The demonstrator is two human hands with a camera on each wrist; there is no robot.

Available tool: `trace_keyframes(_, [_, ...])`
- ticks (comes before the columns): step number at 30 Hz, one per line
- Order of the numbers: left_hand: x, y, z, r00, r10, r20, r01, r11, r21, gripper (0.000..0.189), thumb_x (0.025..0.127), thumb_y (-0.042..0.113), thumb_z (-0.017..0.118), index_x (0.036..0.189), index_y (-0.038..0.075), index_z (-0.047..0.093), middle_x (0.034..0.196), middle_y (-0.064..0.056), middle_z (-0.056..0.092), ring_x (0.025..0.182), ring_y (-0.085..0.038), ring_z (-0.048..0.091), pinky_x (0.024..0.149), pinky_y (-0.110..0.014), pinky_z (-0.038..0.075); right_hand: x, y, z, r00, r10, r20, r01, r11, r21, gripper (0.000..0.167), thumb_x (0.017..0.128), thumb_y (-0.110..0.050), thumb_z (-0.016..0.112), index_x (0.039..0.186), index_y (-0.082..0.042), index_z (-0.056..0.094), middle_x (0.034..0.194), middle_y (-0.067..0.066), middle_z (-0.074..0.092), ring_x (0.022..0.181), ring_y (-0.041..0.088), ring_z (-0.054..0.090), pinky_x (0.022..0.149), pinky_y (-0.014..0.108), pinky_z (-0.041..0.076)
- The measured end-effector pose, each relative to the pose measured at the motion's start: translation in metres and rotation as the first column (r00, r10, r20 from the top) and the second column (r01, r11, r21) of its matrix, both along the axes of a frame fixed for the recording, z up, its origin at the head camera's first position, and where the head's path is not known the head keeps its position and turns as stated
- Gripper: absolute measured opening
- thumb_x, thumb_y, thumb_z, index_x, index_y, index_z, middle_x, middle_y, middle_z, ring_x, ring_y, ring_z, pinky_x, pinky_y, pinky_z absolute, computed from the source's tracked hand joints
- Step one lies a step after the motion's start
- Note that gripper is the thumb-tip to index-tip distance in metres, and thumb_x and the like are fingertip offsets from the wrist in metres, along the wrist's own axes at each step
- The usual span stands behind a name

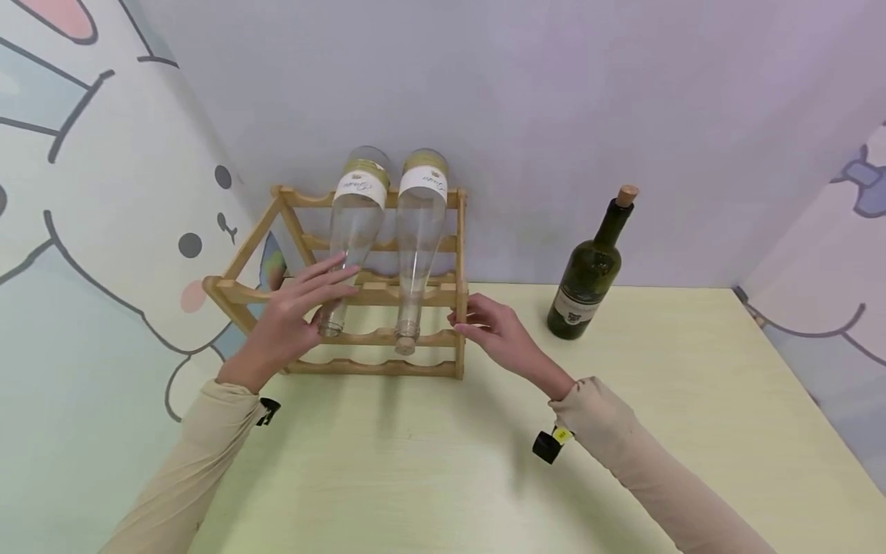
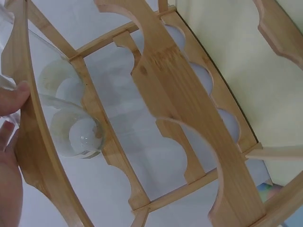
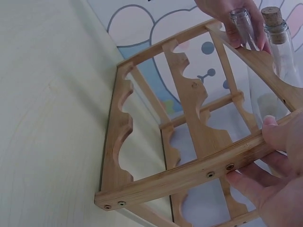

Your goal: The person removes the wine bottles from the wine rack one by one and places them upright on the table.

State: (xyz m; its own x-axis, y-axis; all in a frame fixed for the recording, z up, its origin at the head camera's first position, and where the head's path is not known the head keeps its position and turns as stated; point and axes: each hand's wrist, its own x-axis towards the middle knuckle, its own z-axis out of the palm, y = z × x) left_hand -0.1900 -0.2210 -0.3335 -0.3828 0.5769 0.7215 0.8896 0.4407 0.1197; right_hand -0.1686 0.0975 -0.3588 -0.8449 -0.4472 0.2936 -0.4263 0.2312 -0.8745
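A wooden wine rack point(image 1: 377, 369) stands at the back of the table, two clear glass bottles lying tilted across its top tier, necks toward me. My left hand point(image 1: 287, 312) holds the left clear bottle point(image 1: 356, 223) near its neck, thumb on one side and fingers across the other. That bottle's mouth point(image 3: 240, 13) has no cork showing. Beside it, the right clear bottle point(image 1: 421, 227) has a cork point(image 3: 271, 16) in its neck. With thumb and fingers, my right hand point(image 1: 501, 335) grips the rack's right front post point(image 3: 189, 177); some fingertips are hidden behind it.
A corked green wine bottle point(image 1: 584, 281) stands upright on the table point(image 1: 657, 400), right of the rack. Behind lies a plain pale wall point(image 1: 554, 115); a cartoon-printed wall point(image 1: 138, 215) rises close to the rack's left side. Scalloped rails point(image 2: 184, 85) form the rack's lower tiers.
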Motion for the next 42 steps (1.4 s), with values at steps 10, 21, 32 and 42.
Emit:
trace_keyframes(10, [-0.003, 0.001, 0.003, 1.0, 0.014, 0.009, -0.014, 0.998, -0.056, 0.051, 0.069, -0.029, 0.062, 0.109, 0.002, 0.068, 0.127, -0.011, 0.059, 0.129, -0.031, 0.043, 0.089, -0.01, 0.04, 0.002, -0.002, -0.001, 1.0, -0.023, 0.004, 0.023, 1.0, -0.003, 0.021, 0.091, 0.003, 0.057, 0.112, 0.006, 0.058, 0.104, 0.021, 0.063, 0.101, 0.035, 0.062, 0.089, 0.041, 0.051])
trace_keyframes(21, [-0.008, 0.007, 0.006, 0.993, -0.021, -0.118, 0.013, 0.998, -0.062, 0.047, 0.074, -0.025, 0.049, 0.109, 0.0, 0.067, 0.124, -0.011, 0.061, 0.126, -0.033, 0.045, 0.092, -0.021, 0.045, 0.001, -0.002, -0.002, 0.999, -0.035, -0.015, 0.035, 0.999, 0.001, 0.019, 0.092, 0.001, 0.057, 0.111, 0.004, 0.058, 0.103, 0.019, 0.063, 0.101, 0.032, 0.062, 0.088, 0.04, 0.051])
trace_keyframes(32, [-0.007, 0.015, 0.007, 0.994, -0.053, -0.093, 0.066, 0.987, 0.148, 0.066, 0.056, -0.031, 0.04, 0.107, 0.0, 0.068, 0.119, -0.013, 0.063, 0.122, -0.041, 0.047, 0.095, -0.021, 0.041, -0.014, -0.001, -0.033, 0.998, -0.057, -0.023, 0.056, 0.998, -0.006, 0.023, 0.092, -0.003, 0.059, 0.115, 0.0, 0.059, 0.105, 0.018, 0.064, 0.102, 0.027, 0.062, 0.087, 0.039, 0.052])
trace_keyframes(42, [0.004, 0.029, 0.02, 0.99, -0.069, -0.122, 0.102, 0.954, 0.283, 0.055, 0.06, -0.025, 0.033, 0.098, -0.004, 0.067, 0.106, -0.021, 0.065, 0.113, -0.045, 0.051, 0.094, -0.024, 0.043, -0.015, 0.0, -0.041, 0.998, -0.059, -0.031, 0.058, 0.998, -0.032, 0.022, 0.094, -0.014, 0.06, 0.115, -0.01, 0.06, 0.104, 0.007, 0.064, 0.101, 0.019, 0.062, 0.083, 0.034, 0.054])
